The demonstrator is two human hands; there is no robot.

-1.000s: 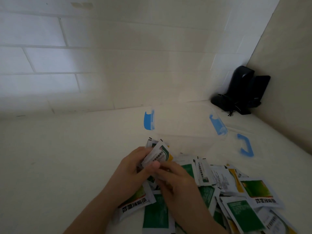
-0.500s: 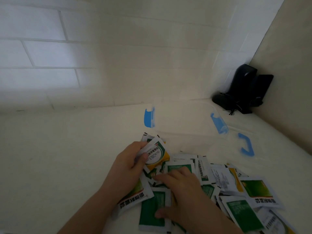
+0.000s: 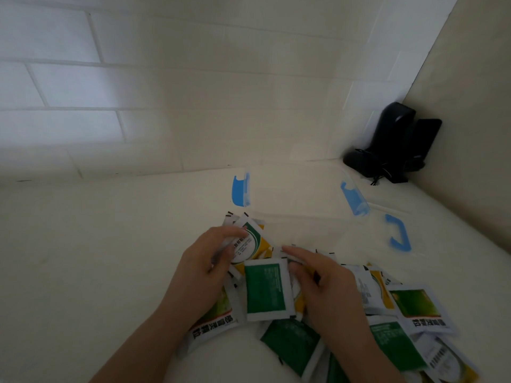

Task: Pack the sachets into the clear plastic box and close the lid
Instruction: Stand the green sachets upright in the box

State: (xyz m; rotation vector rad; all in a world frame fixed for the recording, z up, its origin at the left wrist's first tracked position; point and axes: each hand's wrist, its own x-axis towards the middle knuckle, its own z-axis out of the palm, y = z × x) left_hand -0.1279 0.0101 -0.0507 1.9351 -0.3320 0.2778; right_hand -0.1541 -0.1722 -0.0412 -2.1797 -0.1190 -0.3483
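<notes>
**Hands gathering flat foil sachets beside an open clear box**

The sachets (image 3: pixel 398 322) were thin, flat, glossy rectangular packets printed in green, yellow and white, lying overlapped in a loose heap on a matte cream surface (image 3: pixel 96 272). The left hand (image 3: pixel 206 266) was curled closed around a small stack of sachets (image 3: pixel 249 244), thumb pressed on the round white label of the top packet, fingers wrapped behind. The right hand (image 3: pixel 323 283) was half closed, its fingertips pinching the right edge of a green-faced sachet (image 3: pixel 265 290) that lay between the two hands; whether it was lifted clear of the heap could not be told. Beyond the fingertips stood the clear plastic box (image 3: pixel 293 197), smooth-walled and nearly invisible, marked by two blue clip latches (image 3: pixel 240 190). To the right of the box lay the transparent lid (image 3: pixel 387 230), flat, carrying a blue handle (image 3: pixel 398 234). A black, rounded object (image 3: pixel 387 145) sat in the far corner against white tiled walls (image 3: pixel 166 78).
</notes>
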